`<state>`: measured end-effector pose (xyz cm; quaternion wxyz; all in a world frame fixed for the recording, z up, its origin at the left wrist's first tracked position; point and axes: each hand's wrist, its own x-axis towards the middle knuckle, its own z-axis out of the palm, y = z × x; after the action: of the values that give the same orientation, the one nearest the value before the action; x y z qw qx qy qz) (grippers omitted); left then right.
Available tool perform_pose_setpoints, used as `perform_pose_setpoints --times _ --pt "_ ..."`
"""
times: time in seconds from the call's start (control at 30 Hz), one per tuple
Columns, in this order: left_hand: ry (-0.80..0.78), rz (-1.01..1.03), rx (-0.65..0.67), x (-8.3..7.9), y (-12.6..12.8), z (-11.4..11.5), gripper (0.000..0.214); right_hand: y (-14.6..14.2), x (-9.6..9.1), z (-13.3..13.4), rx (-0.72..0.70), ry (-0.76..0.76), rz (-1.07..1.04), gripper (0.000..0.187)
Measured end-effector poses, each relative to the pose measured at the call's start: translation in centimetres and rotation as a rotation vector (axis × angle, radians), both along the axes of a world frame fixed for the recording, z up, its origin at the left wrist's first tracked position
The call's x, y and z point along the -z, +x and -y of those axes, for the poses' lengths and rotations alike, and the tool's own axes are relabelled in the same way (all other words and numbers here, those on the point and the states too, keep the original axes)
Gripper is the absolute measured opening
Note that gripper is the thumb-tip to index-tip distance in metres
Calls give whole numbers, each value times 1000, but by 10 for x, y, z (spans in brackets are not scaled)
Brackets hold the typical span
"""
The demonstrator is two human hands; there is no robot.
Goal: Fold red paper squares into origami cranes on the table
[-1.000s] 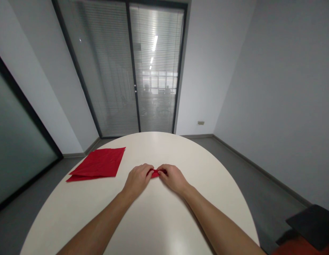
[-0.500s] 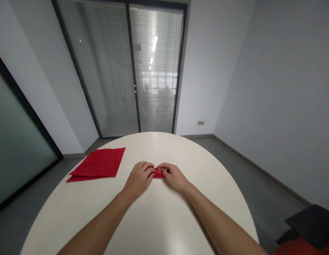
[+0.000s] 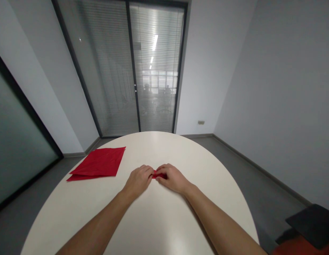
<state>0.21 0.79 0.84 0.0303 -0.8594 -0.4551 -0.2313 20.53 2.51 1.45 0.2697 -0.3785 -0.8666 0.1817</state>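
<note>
My left hand (image 3: 138,180) and my right hand (image 3: 173,177) meet at the middle of a round white table (image 3: 159,219). Both have their fingers curled and pinched on a small folded piece of red paper (image 3: 155,173), most of which is hidden between the fingertips. It lies on or just above the tabletop. A stack of flat red paper sheets (image 3: 99,163) lies on the table to the left of my left hand, apart from it.
The table's far edge curves away in front of sliding glass doors with blinds (image 3: 132,67). Grey floor surrounds the table. A dark chair or object (image 3: 310,225) sits at the lower right.
My fingers have shifted slightly on the small red piece; my right hand has closed over more of it, so less red shows. The stack has not moved.
</note>
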Motion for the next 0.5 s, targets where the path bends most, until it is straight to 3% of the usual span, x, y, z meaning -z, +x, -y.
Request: perform_pose_setpoints --times 0.33,0.5 --pt "-36 39 52 -3 -1 6 19 18 -7 -6 -67 -23 119 28" --pt "-87 33 108 3 -4 4 33 28 -12 -8 27 9 165 26"
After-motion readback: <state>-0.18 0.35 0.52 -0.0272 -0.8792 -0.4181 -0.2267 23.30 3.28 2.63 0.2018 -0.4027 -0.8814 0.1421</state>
